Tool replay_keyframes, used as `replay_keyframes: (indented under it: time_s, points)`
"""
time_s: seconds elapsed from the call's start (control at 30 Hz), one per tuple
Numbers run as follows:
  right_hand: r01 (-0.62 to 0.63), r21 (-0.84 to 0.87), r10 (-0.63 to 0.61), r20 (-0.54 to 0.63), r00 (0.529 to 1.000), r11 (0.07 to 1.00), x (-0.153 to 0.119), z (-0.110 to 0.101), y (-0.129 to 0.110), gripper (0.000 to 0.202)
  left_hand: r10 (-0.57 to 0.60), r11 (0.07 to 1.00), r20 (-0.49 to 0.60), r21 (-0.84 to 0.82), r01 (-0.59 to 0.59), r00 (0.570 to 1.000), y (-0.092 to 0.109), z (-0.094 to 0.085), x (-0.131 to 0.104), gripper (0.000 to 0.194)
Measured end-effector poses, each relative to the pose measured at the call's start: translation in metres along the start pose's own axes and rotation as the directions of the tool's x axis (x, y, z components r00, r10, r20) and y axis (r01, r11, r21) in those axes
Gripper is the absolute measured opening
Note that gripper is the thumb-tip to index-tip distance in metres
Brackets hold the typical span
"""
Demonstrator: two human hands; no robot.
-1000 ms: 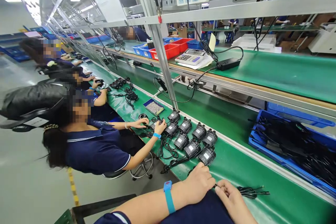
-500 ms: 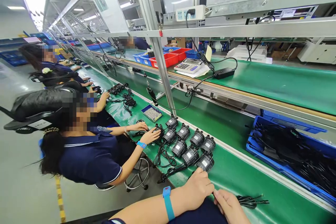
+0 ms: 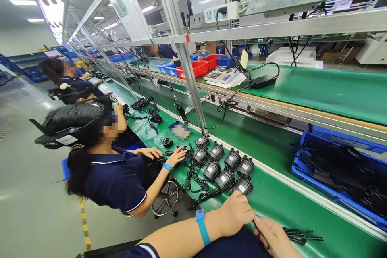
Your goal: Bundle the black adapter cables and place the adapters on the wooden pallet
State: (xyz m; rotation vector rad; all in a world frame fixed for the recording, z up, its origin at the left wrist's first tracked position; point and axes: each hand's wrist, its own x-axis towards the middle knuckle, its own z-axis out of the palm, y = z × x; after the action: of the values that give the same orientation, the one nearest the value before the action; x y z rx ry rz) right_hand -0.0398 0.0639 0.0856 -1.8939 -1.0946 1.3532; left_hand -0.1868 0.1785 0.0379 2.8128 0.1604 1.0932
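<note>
My left hand, with a blue wrist strap behind it, is closed at the table's near edge. Its fingertips meet those of my right hand, which is also closed in a pinch. A tiny dark bit shows between the fingertips; its kind is too small to tell. Just beyond my left hand lies a black motor-like unit with a pale label. Several similar units stand in rows behind it, with black cables on their near side. A loose bundle of black cable lies beyond my right hand.
A co-worker's hand rests on a black unit at the left. A blue bin of black parts stands at the right. A metal post and an upper shelf rise behind the green table.
The view has turned slightly left, so everything sits further right. My two hands keep the same pinch. The co-worker's left hand has drawn back a little, and a black ring-shaped thing shows beside it.
</note>
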Motion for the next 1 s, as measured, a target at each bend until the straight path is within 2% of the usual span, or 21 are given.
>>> replay_keyframes:
  time_s: [0.1, 0.17, 0.23, 0.33, 0.4, 0.47, 0.53, 0.57, 0.6, 0.63, 0.7, 0.73, 0.8, 0.83, 0.9, 0.93, 1.0]
  points:
    - [-0.135, 0.216, 0.117, 0.095, 0.989, 0.967, -0.005, -0.002, -0.007, 0.07, 0.01, 1.0, -0.021, -0.007, -0.01, 1.0, -0.003, -0.003, 0.004, 0.014]
    - [-0.226, 0.34, 0.183, 0.153, 0.971, 0.913, -0.008, -0.006, -0.015, 0.066, 0.011, 1.0, -0.016, 0.008, -0.011, 1.0, -0.005, -0.006, 0.008, 0.015]
    - [-0.291, 0.45, 0.219, 0.205, 0.954, 0.844, -0.006, -0.009, -0.024, 0.065, -0.014, 1.0, -0.059, 0.027, 0.015, 0.998, -0.006, -0.009, 0.01, 0.016]
    - [-0.278, 0.618, 0.214, 0.177, 0.961, 0.735, 0.002, -0.013, -0.04, 0.06, -0.151, 0.987, -0.215, 0.019, 0.159, 0.965, -0.002, -0.014, 0.005, 0.028]
    - [-0.224, 0.726, 0.21, 0.112, 0.971, 0.65, 0.009, -0.012, -0.054, 0.053, -0.318, 0.948, -0.277, -0.123, 0.295, 0.907, 0.005, -0.013, -0.004, 0.047]
    - [-0.173, 0.798, 0.192, 0.073, 0.979, 0.577, 0.015, -0.009, -0.071, 0.043, -0.514, 0.823, -0.199, -0.39, 0.413, 0.835, 0.012, -0.009, -0.012, 0.077]
    - [-0.152, 0.837, 0.156, 0.081, 0.984, 0.526, 0.021, -0.003, -0.089, 0.038, -0.613, 0.602, 0.024, -0.633, 0.487, 0.789, 0.019, -0.002, -0.015, 0.11]
    - [-0.158, 0.844, 0.137, 0.101, 0.985, 0.512, 0.023, 0.001, -0.097, 0.038, -0.62, 0.481, 0.14, -0.709, 0.515, 0.772, 0.022, 0.001, -0.012, 0.116]
    - [-0.168, 0.844, 0.119, 0.125, 0.985, 0.509, 0.025, 0.005, -0.106, 0.039, -0.614, 0.369, 0.237, -0.757, 0.54, 0.753, 0.024, 0.003, -0.009, 0.112]
    - [-0.175, 0.836, 0.101, 0.143, 0.985, 0.52, 0.027, 0.008, -0.113, 0.04, -0.623, 0.271, 0.307, -0.778, 0.566, 0.72, 0.025, 0.004, -0.004, 0.098]
    - [-0.17, 0.792, 0.063, 0.165, 0.984, 0.587, 0.031, 0.009, -0.124, 0.037, -0.683, 0.135, 0.365, -0.788, 0.6, 0.633, 0.027, 0.0, 0.004, 0.059]
    - [-0.155, 0.757, 0.038, 0.169, 0.985, 0.635, 0.033, 0.006, -0.126, 0.034, -0.71, 0.097, 0.369, -0.791, 0.603, 0.599, 0.028, -0.005, 0.006, 0.043]
    - [-0.091, 0.656, -0.016, 0.155, 0.988, 0.75, 0.039, -0.007, -0.123, 0.029, -0.738, 0.066, 0.363, -0.8, 0.596, 0.569, 0.029, -0.018, 0.004, 0.03]
    - [-0.046, 0.588, -0.025, 0.112, 0.993, 0.808, 0.043, -0.016, -0.117, 0.028, -0.751, 0.047, 0.36, -0.807, 0.589, 0.554, 0.029, -0.025, -0.002, 0.029]
    - [0.041, 0.439, -0.007, -0.077, 0.997, 0.898, 0.055, -0.033, -0.094, 0.027, -0.783, -0.035, 0.369, -0.831, 0.556, 0.502, 0.031, -0.039, -0.017, 0.032]
    - [0.056, 0.37, 0.02, -0.2, 0.98, 0.927, 0.061, -0.038, -0.079, 0.027, -0.804, -0.098, 0.37, -0.854, 0.511, 0.465, 0.031, -0.046, -0.026, 0.033]
    - [0.006, 0.292, 0.112, -0.385, 0.916, 0.956, 0.075, -0.04, -0.044, 0.031, -0.841, -0.256, 0.372, -0.914, 0.317, 0.394, 0.03, -0.062, -0.044, 0.034]
